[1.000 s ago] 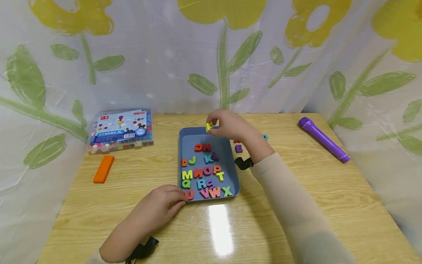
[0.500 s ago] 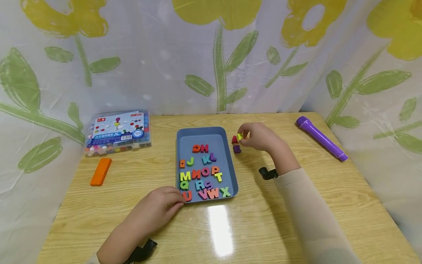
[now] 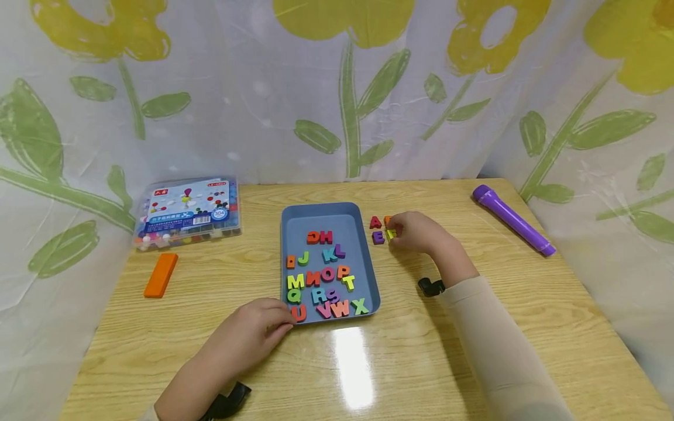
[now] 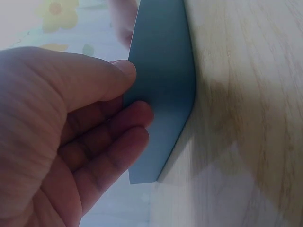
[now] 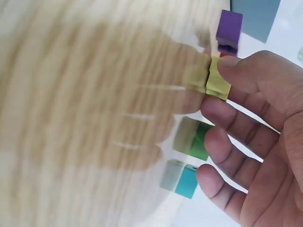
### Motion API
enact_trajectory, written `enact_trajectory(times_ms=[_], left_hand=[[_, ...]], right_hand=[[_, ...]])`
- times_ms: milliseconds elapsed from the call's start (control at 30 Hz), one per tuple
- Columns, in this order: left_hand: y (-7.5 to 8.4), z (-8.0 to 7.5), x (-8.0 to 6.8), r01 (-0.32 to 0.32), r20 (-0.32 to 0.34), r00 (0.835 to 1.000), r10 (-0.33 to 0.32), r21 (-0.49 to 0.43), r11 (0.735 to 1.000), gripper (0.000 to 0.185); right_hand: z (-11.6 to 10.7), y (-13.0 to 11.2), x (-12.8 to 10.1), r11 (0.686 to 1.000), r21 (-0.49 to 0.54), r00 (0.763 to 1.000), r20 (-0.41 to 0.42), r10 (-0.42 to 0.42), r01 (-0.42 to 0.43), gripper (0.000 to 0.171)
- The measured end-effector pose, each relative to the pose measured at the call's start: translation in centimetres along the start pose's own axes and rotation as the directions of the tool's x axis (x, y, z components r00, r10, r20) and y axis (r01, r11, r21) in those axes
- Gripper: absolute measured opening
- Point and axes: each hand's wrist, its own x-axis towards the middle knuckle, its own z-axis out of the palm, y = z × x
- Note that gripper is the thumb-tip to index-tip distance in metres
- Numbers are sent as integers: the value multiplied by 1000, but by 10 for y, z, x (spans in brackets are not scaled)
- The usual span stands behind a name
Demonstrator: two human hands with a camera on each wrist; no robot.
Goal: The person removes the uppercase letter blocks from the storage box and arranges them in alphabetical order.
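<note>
Right hand (image 3: 418, 233) pinching a yellow letter block (image 3: 391, 234) between thumb and forefinger, the block low over or on the wooden table (image 3: 526, 304) just right of the blue tray (image 3: 363, 234); the right wrist view shows the block at the fingertips (image 5: 222, 66) with its mirror image in the glossy tabletop, so contact is likely but cannot be told for certain. The block lies on the tray side of the palm, immediately right of the purple letter E (image 3: 378, 237) and just nearer the person than the red letter A (image 3: 375, 222); together these letters form short rows right of the tray. A green block (image 5: 199, 139) and a teal block (image 5: 187, 179) lie under the curled fingers. Left hand (image 3: 253, 333) gripping the tray's near-left corner (image 4: 151, 156), thumb on the rim and fingers beneath. The tray's long axis runs away from the person; it holds the remaining letters, G through X. The right hand is much the nearer to the yellow block
</note>
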Motion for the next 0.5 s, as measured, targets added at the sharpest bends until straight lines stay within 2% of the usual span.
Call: enact_trajectory(times_ms=[200, 500], left_hand=[[0, -1, 0, -21, -9, 1000, 21, -5, 1000, 9], [0, -1, 0, -18, -9, 1000, 18, -4, 1000, 10]], right_hand=[[2, 2, -1, 1000, 28, 1000, -3, -10, 10, 31], [4, 4, -1, 999, 42, 999, -12, -30, 31, 33]])
